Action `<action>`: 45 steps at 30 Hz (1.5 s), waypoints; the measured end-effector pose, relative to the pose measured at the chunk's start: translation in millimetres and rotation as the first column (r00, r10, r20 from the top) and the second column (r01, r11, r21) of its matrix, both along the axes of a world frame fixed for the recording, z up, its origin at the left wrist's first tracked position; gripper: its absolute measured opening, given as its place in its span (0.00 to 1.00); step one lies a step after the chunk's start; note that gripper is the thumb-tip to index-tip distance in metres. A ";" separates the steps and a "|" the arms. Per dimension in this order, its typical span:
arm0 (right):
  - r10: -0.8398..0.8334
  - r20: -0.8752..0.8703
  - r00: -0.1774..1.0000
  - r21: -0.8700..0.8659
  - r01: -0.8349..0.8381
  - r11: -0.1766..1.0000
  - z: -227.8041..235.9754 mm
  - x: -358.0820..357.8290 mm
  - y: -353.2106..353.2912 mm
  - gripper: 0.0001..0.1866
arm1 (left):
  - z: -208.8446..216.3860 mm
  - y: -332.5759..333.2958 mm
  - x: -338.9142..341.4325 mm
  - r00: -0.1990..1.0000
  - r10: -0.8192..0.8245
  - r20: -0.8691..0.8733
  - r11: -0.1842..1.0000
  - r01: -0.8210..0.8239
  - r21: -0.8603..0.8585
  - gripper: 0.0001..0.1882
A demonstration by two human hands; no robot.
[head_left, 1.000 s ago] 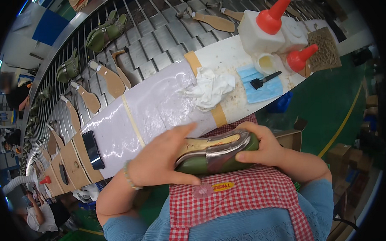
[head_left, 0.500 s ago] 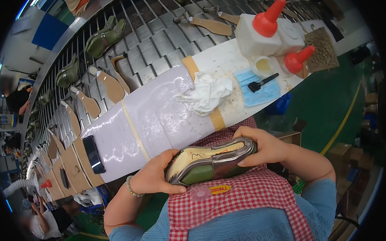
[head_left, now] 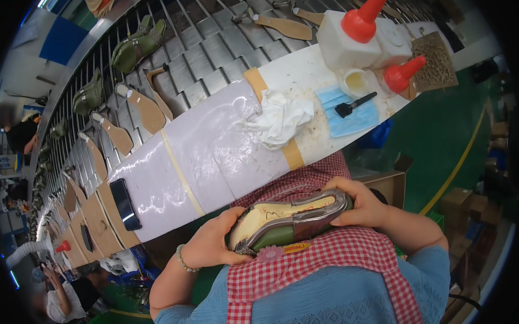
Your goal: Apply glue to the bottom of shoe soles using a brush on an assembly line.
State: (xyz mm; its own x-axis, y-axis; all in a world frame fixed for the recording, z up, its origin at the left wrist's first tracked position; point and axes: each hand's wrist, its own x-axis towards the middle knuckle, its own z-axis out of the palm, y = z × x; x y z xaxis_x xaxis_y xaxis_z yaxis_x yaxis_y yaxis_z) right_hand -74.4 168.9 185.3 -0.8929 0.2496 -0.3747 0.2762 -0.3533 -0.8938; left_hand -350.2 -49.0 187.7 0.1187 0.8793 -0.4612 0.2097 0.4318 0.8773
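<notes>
I hold an unsoled shoe (head_left: 284, 223) in front of my apron, its bare underside turned up. Its sides are green with silvery trim, and the bottom is cream with dark pen marks. My left hand (head_left: 213, 241) grips one end, thumb on the near side and fingers over the far side. Around the other, narrower end my right hand (head_left: 361, 205) is closed the same way. Both hands are in the air, short of the work board (head_left: 213, 152). A crumpled white cloth (head_left: 281, 120) lies on that board, beyond the shoe.
A black brush (head_left: 354, 105) rests on a blue face mask (head_left: 338, 122), beside a cup of yellowish liquid (head_left: 357, 83) and red-nozzled white bottles (head_left: 349, 42). A phone (head_left: 125, 204) lies at the left. Behind runs a slatted metal conveyor (head_left: 210, 61) with soles (head_left: 146, 110) and green shoes (head_left: 138, 47).
The shoe and both hands have shifted slightly to the right, and the left hand sits a little lower in the picture. Green shoes on the conveyor have moved slightly left.
</notes>
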 end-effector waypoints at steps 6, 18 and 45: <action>0.053 -0.005 0.999 0.050 -0.052 0.997 9.7 -20.7 11.4 0.24 | 6.6 2.6 -6.4 0.999 0.004 -0.050 1.000 -0.005 -0.024 0.51; 0.138 0.107 0.985 -0.004 -0.138 0.990 5.2 -19.7 12.1 0.23 | -4.3 -1.8 -12.1 0.926 0.143 0.351 0.983 -0.091 -0.159 0.48; -0.343 -0.089 0.935 -0.563 0.237 0.792 -52.8 -48.1 3.3 0.41 | 39.2 26.1 -21.0 0.805 0.307 0.507 0.861 -0.462 0.213 0.73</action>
